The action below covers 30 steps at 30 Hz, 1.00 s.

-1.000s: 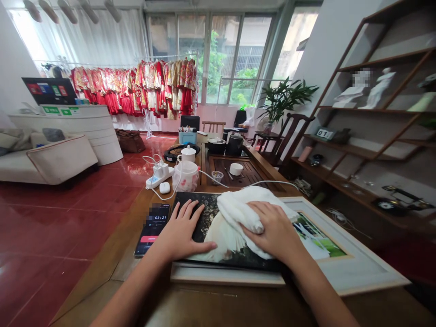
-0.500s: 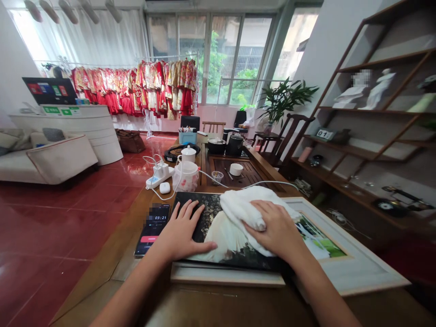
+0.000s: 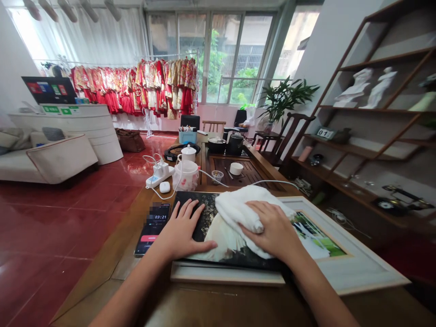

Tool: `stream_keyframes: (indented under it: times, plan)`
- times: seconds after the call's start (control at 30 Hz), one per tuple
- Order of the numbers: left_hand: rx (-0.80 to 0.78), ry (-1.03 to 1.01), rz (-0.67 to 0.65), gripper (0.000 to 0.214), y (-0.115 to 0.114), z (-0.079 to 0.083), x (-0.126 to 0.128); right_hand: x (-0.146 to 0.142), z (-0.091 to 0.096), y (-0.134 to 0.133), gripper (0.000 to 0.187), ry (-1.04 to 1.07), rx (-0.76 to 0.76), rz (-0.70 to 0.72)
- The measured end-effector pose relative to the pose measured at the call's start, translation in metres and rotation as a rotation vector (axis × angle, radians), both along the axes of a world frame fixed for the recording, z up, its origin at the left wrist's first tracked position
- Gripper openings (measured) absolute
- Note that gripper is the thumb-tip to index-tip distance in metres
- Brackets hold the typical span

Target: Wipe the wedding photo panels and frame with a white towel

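Note:
My left hand (image 3: 182, 231) lies flat, fingers spread, on a dark framed photo print (image 3: 200, 213) showing white fabric. My right hand (image 3: 269, 229) is closed over a bunched white cloth (image 3: 238, 213), pressing it onto the print's surface. Part of the print is hidden under the cloth. To the right, a second picture in a wide white frame (image 3: 350, 259) lies under or against the print's edge. Left of my left hand, a smartphone (image 3: 152, 229) lies on the wooden table (image 3: 129, 245), its screen reading 03:21.
Beyond the print stand a white floral pot (image 3: 185, 176), a white teapot (image 3: 188, 153), a power strip (image 3: 159, 176) with cables, and a wooden tea tray (image 3: 231, 170). Wooden shelves with white figurines (image 3: 364, 91) stand right. A red tiled floor (image 3: 68, 227) lies left.
My right hand and the white cloth have shifted slightly to the left across the print since half a second ago. My left hand has not moved.

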<state>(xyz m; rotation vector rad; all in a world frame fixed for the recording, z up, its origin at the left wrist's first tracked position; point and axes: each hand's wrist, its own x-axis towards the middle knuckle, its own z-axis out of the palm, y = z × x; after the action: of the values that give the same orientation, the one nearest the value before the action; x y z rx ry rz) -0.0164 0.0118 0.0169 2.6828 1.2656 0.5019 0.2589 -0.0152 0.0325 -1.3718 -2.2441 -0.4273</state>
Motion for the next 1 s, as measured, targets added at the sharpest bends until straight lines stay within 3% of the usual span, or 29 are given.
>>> stream_keyframes:
  times: [0.1,0.33,0.57,0.63,0.87,0.93,1.0]
  plan:
    - [0.005,-0.007,0.006,0.099,0.000,-0.001,-0.001,0.002,-0.001,0.001,0.041,-0.002,0.009,-0.018]
    - [0.001,-0.002,-0.002,0.094,-0.001,0.001,-0.001,-0.024,0.005,-0.012,0.050,0.000,-0.122,0.232]
    - [-0.007,0.009,0.008,0.098,-0.001,0.002,0.000,0.008,-0.005,0.006,0.041,-0.009,0.040,-0.068]
    - [-0.002,0.000,0.009,0.098,-0.001,0.002,0.000,0.010,-0.005,0.007,0.041,-0.008,0.048,-0.084]
    - [0.017,0.000,-0.004,0.093,-0.001,0.000,-0.001,-0.026,0.002,-0.012,0.051,0.005,-0.107,0.270]
    - [0.015,0.011,0.000,0.092,-0.001,0.000,-0.001,-0.027,0.002,-0.012,0.051,0.015,-0.118,0.276]
    - [0.010,0.015,0.005,0.095,0.000,0.000,-0.001,-0.020,0.001,-0.008,0.049,0.012,-0.099,0.193]
